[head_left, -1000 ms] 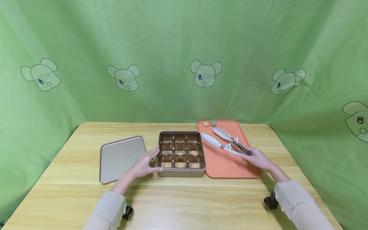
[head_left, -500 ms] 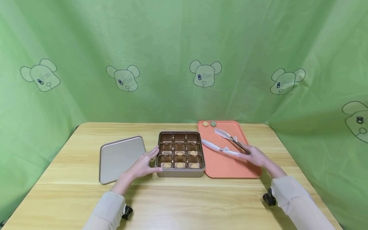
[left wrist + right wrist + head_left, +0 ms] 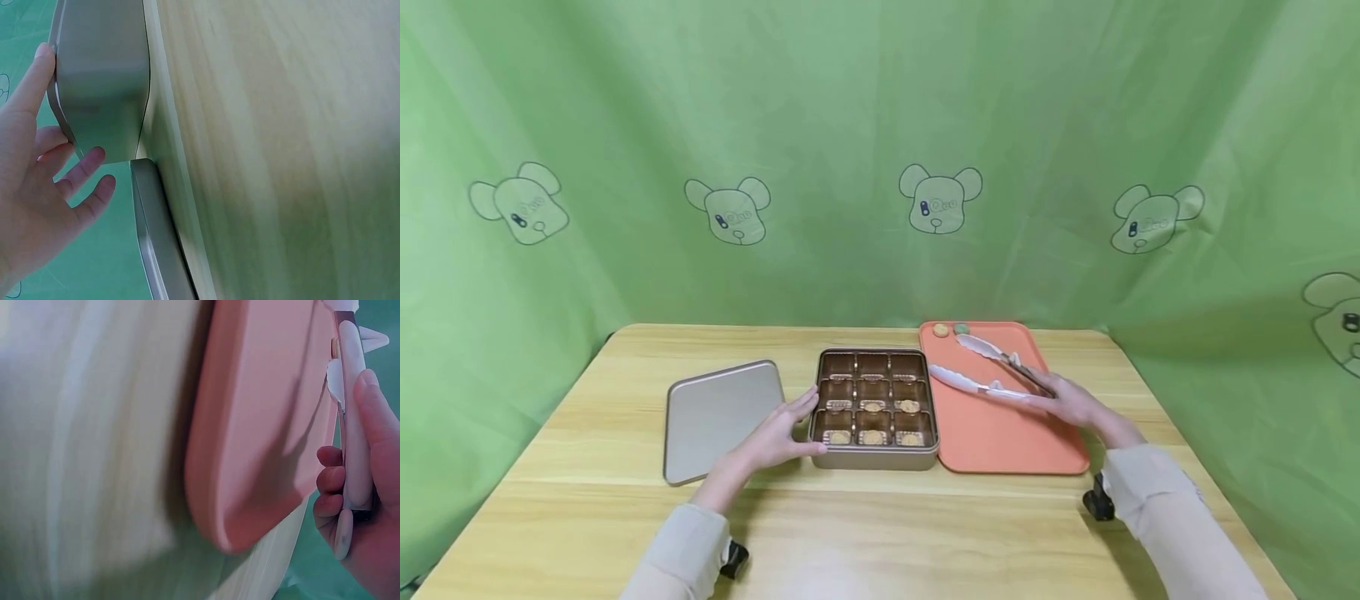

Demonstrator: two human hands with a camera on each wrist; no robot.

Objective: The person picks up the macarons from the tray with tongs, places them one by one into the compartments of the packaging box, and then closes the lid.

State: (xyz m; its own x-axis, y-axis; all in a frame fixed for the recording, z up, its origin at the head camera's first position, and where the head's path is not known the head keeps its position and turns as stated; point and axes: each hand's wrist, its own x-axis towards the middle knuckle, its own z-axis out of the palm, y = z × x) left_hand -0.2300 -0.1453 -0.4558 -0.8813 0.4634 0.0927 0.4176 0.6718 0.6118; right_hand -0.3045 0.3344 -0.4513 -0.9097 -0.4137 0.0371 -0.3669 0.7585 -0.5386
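My left hand (image 3: 781,435) spans the near-left corner of a metal tin (image 3: 874,457), its thumb at the front rim and fingers along the left side. In the left wrist view the other fingers (image 3: 100,195) spread loosely beside the tin wall. Inside is a brown insert with several compartments; small round cookies (image 3: 872,437) sit in the near row and in part of the middle row. My right hand (image 3: 1075,407) grips a pair of tongs (image 3: 961,381) by the handles, its white tips spread apart over the orange tray (image 3: 1000,446). Nothing is between the tips.
At the tray's far-left corner lie a yellowish cookie (image 3: 941,331) and a green cookie (image 3: 961,330). The tin's lid (image 3: 721,421) lies left of the tin on the wooden table (image 3: 895,533). Green curtains (image 3: 835,125) surround the table's back and sides.
The tongs have shifted slightly over the tray, with their tips a little wider apart than a second ago. My left hand stays at the tin. The whole head view has dipped slightly.
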